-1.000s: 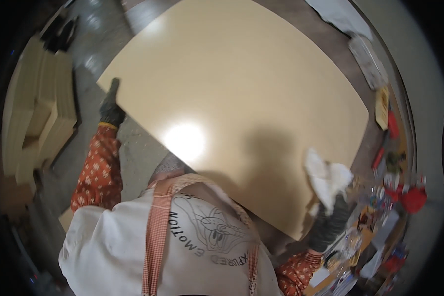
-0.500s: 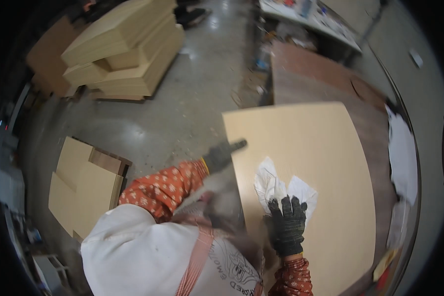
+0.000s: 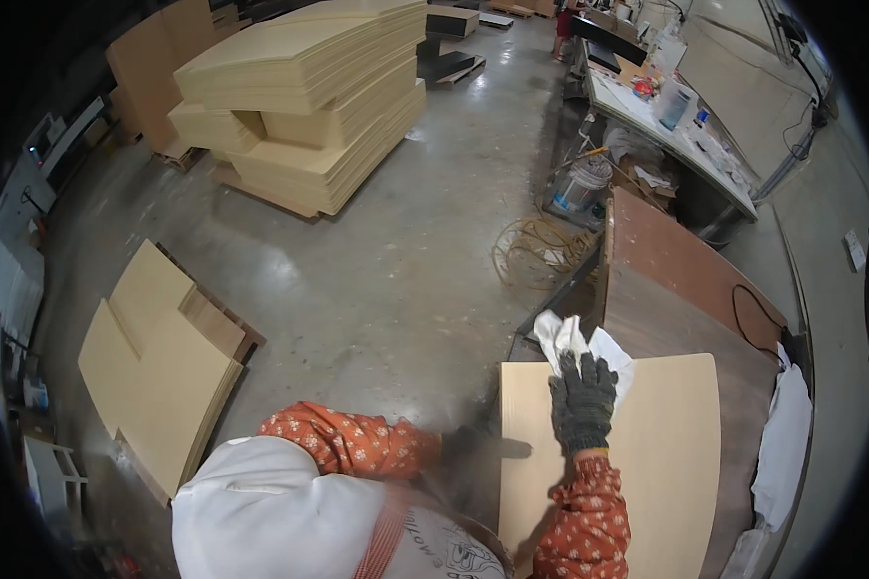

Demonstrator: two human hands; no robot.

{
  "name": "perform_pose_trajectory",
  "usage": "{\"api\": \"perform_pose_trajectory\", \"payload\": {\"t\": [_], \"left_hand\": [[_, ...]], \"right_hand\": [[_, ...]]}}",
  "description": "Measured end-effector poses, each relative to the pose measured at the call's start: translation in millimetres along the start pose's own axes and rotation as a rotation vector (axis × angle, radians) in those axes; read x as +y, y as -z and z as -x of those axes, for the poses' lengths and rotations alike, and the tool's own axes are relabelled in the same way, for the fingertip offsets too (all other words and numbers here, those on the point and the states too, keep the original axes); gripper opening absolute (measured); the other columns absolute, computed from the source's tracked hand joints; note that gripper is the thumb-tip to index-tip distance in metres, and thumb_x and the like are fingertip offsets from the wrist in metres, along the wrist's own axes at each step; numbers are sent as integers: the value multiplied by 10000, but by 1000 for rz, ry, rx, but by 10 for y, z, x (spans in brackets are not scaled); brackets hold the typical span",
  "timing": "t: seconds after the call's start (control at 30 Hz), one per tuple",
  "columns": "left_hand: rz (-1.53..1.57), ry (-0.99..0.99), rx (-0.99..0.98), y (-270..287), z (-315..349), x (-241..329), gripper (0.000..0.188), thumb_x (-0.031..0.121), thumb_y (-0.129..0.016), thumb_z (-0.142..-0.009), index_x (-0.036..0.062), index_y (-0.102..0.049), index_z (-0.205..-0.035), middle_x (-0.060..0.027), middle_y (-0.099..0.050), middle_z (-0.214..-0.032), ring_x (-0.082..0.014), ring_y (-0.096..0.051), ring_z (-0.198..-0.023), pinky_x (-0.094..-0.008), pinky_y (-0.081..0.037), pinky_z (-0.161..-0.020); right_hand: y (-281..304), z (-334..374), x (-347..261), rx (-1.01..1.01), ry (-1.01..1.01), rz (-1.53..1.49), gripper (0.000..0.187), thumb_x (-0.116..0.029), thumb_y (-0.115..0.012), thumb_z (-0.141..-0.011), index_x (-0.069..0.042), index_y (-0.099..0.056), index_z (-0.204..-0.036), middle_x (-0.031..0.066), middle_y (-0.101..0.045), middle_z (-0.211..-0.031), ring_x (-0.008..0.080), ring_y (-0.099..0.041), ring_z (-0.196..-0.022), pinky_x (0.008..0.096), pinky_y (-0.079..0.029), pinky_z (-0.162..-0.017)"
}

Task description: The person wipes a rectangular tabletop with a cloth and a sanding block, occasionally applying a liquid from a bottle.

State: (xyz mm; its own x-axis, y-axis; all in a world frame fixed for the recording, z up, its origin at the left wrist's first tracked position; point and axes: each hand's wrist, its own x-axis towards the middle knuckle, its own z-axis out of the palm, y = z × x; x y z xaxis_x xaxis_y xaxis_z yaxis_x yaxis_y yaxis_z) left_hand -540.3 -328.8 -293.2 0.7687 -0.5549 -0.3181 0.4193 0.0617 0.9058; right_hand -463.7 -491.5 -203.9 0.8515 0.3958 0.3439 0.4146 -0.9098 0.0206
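A pale wood-coloured panel (image 3: 661, 444) lies flat on the work surface before me. My right hand (image 3: 584, 400), in a dark knit glove, is at the panel's far edge with its fingers on a crumpled white cloth (image 3: 562, 338). Part of the cloth sticks out past that edge. At the panel's left edge is my left hand (image 3: 473, 454), gloved too and smeared by motion. One of its digits reaches over the panel's top; the other fingers do not show.
Tall stacks of pale panels (image 3: 309, 106) stand far left, and a lower stack (image 3: 154, 376) lies nearer on the left. Beyond the brown work surface (image 3: 681, 251) are a coiled hose (image 3: 531, 251), a bucket (image 3: 581, 183) and a cluttered bench (image 3: 671, 116). White sheeting (image 3: 782, 434) hangs at right.
My right hand has moved with the cloth from the panel's middle to its far edge. The left hand has come nearer along the left edge. The view has tilted up, showing more of the room.
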Motion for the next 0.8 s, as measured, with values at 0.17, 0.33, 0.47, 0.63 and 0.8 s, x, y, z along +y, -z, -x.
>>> {"api": "perform_pose_trajectory", "payload": {"t": [0.17,0.33,0.47,0.63,0.8], "left_hand": [[17,-60,-66,-56,-113,154,461,267,-591,-898,-8,-463,-1246,-130,-583,-1150,-201,-552,-1049,-352,-459,-897],[35,-44,-86,-6,-103,108,442,262,-589,-888,-7,-471,-1218,-131,-584,-1131,-211,-554,-1033,-353,-461,-887],[55,-18,-76,-7,-49,12,427,259,-588,-880,-6,-476,-1196,-132,-585,-1116,-218,-555,-1020,-355,-463,-878],[59,-19,-52,77,-98,-80,409,254,-587,-870,-5,-484,-1168,-133,-586,-1097,-228,-556,-1004,-356,-465,-868],[70,-7,-70,5,-68,-178,390,250,-585,-859,-4,-491,-1141,-134,-587,-1078,-238,-557,-988,-357,-467,-857]], "right_hand": [[327,529,-285,-94,187,-88,460,-371,-627,-793,-184,-571,-1210,142,-512,-1241,398,-412,-1196,594,-232,-1032],[371,120,-447,-127,228,-145,470,-423,-608,-806,-202,-566,-1219,103,-501,-1254,378,-423,-1178,585,-238,-1022],[187,-467,-543,-138,189,-244,405,-407,-586,-833,-195,-591,-1179,99,-543,-1212,354,-507,-1059,518,-369,-907],[104,-354,-610,61,330,-193,352,-383,-600,-829,-212,-618,-1136,53,-509,-1260,300,-515,-1031,468,-400,-874],[290,-293,-747,-15,397,-227,339,-320,-640,-773,-218,-629,-1097,16,-495,-1221,277,-464,-1099,477,-338,-971]]}}
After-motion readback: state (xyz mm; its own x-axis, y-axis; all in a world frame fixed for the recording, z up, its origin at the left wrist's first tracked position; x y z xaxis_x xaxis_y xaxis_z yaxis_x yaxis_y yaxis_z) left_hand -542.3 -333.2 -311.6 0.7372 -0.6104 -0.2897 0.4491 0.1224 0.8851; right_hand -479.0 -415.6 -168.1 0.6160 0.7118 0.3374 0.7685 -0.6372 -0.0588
